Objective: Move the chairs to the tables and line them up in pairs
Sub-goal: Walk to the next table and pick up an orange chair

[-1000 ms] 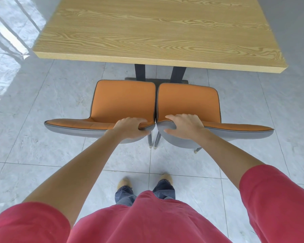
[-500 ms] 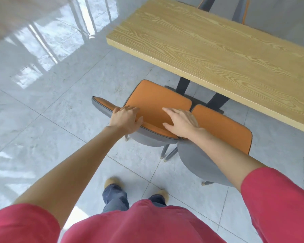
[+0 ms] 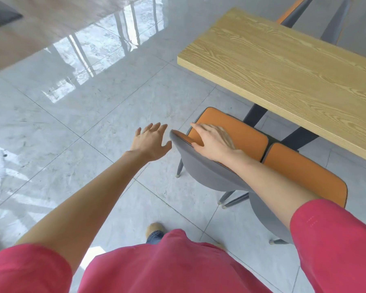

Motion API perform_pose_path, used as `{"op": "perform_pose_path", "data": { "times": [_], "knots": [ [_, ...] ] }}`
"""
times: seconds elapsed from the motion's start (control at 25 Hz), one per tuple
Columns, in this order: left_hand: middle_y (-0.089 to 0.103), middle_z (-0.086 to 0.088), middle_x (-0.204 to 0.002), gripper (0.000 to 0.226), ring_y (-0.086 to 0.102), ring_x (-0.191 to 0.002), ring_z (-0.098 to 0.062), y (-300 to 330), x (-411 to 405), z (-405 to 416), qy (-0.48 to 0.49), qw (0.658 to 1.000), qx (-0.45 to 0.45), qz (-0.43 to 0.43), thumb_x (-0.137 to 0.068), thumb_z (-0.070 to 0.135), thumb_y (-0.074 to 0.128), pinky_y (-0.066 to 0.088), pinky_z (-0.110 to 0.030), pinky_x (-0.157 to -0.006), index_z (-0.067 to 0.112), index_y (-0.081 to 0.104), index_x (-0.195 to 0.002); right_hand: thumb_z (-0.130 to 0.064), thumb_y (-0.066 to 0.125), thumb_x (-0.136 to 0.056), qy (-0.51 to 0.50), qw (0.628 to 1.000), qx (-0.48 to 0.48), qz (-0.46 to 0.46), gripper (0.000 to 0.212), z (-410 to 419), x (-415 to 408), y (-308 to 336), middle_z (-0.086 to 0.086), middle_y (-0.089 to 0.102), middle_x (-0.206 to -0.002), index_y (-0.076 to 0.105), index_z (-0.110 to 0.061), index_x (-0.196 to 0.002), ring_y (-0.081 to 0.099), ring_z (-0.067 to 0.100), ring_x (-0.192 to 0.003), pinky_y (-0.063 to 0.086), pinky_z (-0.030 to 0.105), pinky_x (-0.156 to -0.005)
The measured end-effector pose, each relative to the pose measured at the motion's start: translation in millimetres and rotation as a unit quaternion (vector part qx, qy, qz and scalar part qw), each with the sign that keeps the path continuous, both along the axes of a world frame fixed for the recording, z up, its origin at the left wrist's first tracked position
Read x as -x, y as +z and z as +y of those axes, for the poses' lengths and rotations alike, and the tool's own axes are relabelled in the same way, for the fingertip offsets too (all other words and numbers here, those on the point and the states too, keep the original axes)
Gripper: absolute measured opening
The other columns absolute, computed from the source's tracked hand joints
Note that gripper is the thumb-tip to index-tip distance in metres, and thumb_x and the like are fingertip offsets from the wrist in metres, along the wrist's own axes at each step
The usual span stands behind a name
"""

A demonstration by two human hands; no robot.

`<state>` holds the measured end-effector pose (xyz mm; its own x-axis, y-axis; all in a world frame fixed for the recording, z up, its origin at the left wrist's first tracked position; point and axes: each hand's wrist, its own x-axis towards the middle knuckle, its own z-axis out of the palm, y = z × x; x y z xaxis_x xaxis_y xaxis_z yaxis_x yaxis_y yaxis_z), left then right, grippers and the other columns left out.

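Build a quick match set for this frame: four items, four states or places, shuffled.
1. left hand
2. right hand
3. right chair
4. table

A. light wood top, above the seats
B. open, over the floor, off the chairs
C. beside its twin, no hand on it
D. resting on the left chair backrest

Pairs: 1-B, 2-D, 3-C, 4-A

A dining hall or canteen: long wooden table [image 3: 294,66], paired orange chairs [image 3: 239,134], glossy tiled floor [image 3: 72,127]
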<state>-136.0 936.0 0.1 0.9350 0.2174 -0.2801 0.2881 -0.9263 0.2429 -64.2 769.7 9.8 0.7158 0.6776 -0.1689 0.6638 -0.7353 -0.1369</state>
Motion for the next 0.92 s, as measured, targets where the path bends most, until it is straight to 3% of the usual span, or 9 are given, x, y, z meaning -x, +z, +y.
{"op": "perform_pose_path", "data": {
  "times": [0.2, 0.44, 0.76, 0.92],
  "knots": [
    [0.026, -0.005, -0.155, 0.06, 0.015, -0.146, -0.025, -7.6, 8.3, 59.1, 0.011, 0.999, 0.001, 0.031, -0.096, 0.037, 0.042, 0.012, -0.045, -0.118, 0.015, 0.022, -0.148, -0.023, 0.043, -0.097, 0.012, 1.0, -0.001, 0.003, 0.053, 67.6, -0.8, -11.2, 0.004, 0.036, -0.151, 0.028, -0.011, -0.147, 0.032, 0.019, -0.139, 0.022, 0.031, -0.112],
    [0.02, -0.006, -0.157, 0.061, 0.011, -0.147, -0.025, -22.7, 0.6, 112.6, 0.001, 0.997, -0.02, 0.074, -0.096, 0.04, 0.04, 0.01, -0.045, -0.118, 0.015, 0.02, -0.148, -0.026, 0.044, -0.097, 0.035, 0.999, 0.021, 0.033, 0.053, 123.3, -20.4, -31.8, 0.006, 0.034, -0.152, 0.029, -0.012, -0.146, 0.03, 0.02, -0.14, 0.022, 0.032, -0.113],
    [0.014, -0.004, -0.159, 0.067, 0.009, -0.147, -0.025, -43.6, -78.9, 173.4, -0.008, 0.993, -0.029, 0.11, -0.094, 0.043, 0.043, 0.01, -0.046, -0.118, 0.018, 0.014, -0.149, -0.034, 0.048, -0.095, 0.073, 0.992, 0.084, 0.053, 0.06, 191.6, -97.4, -61.9, 0.008, 0.037, -0.148, 0.026, -0.013, -0.147, 0.031, 0.023, -0.138, 0.021, 0.036, -0.114],
    [0.014, -0.005, -0.159, 0.073, 0.01, -0.147, -0.025, -48.3, -129.5, 200.3, -0.015, 0.99, -0.042, 0.133, -0.092, 0.046, 0.045, 0.012, -0.047, -0.118, 0.016, 0.011, -0.15, -0.037, 0.049, -0.094, 0.05, 0.991, 0.087, 0.084, 0.063, 217.6, -139.6, -70.3, 0.007, 0.033, -0.15, 0.023, -0.014, -0.147, 0.027, 0.022, -0.14, 0.014, 0.039, -0.116]
  ]
}}
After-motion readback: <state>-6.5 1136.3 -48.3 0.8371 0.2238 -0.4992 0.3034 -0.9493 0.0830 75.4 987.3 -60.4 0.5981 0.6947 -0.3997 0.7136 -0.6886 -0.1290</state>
